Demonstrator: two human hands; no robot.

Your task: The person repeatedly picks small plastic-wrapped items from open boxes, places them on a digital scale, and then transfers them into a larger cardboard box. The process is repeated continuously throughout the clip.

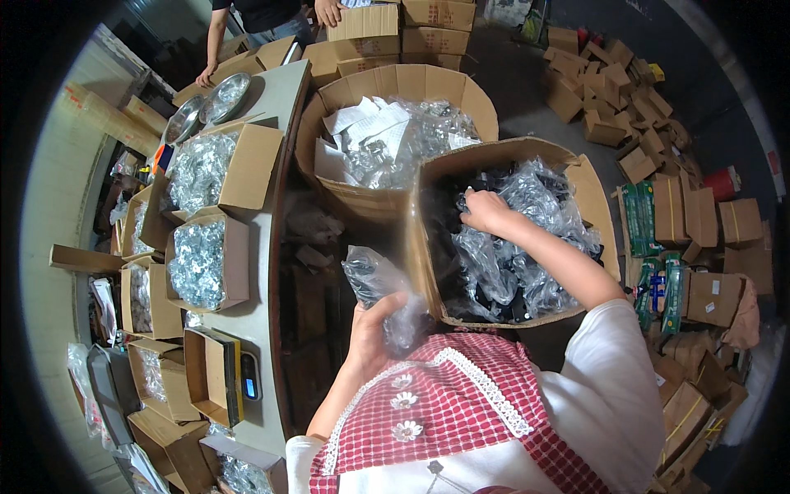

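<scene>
My left hand point(377, 326) is closed around a clear plastic bag point(372, 275), held upright before the checked apron at the side of a large carton. Something dark shows through the bag's film; its kind I cannot make out. Over on the right, my right hand point(487, 211) reaches into the open carton point(597, 198), among black parts point(517, 306) and crumpled clear bags point(535, 193). Its fingers are curled together at a dark spot near the carton's left wall, and what lies between them is hidden.
Behind stands another carton point(362, 198) with bagged parts and white papers. The table point(263, 272) on the left carries boxes of bagged metal parts point(197, 262), a scale point(250, 377) and metal bowls point(226, 99). A person point(267, 20) stands beyond. Cartons point(613, 99) pile up at right.
</scene>
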